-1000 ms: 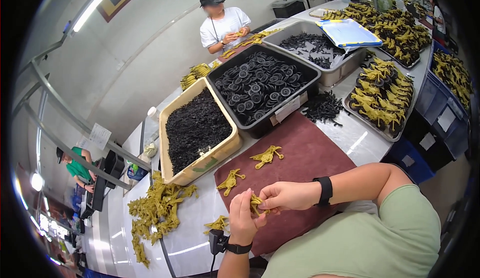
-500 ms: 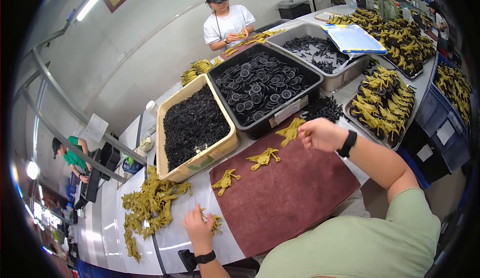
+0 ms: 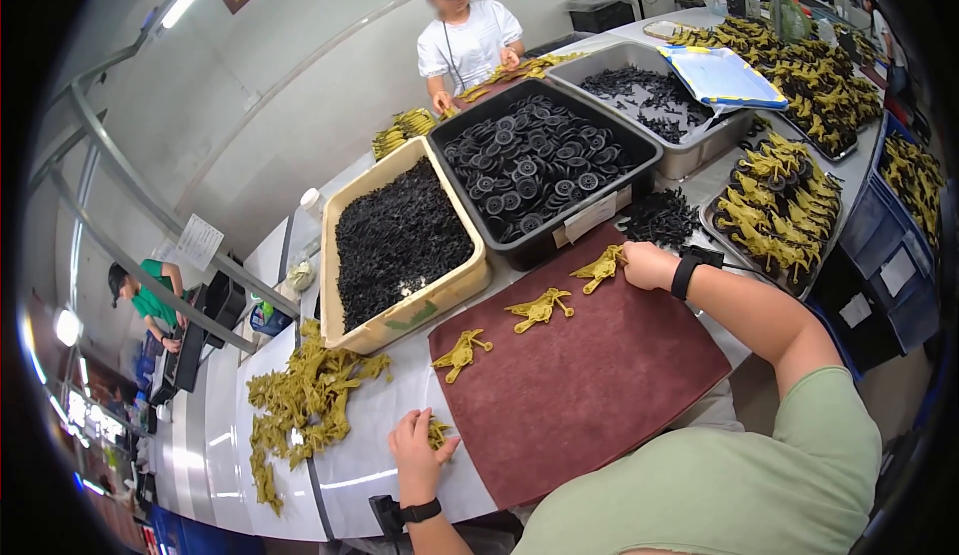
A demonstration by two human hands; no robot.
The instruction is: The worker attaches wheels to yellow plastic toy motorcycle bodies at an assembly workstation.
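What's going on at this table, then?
A person is busy with yellow pieces. The right hand touches the end of one piece on a dark red mat, where two more lie. The left hand is at another piece beside the mat, with a yellow pile further left. Beyond the mat, a cream bin and a black bin hold black parts.

The right hand (image 3: 653, 266) touches a yellow part (image 3: 597, 269) on the maroon mat (image 3: 579, 385) (two similar pieces (image 3: 539, 309) lie to its left). The left hand (image 3: 417, 455) is at another yellow piece (image 3: 437, 433) on the desk (image 3: 355, 455).
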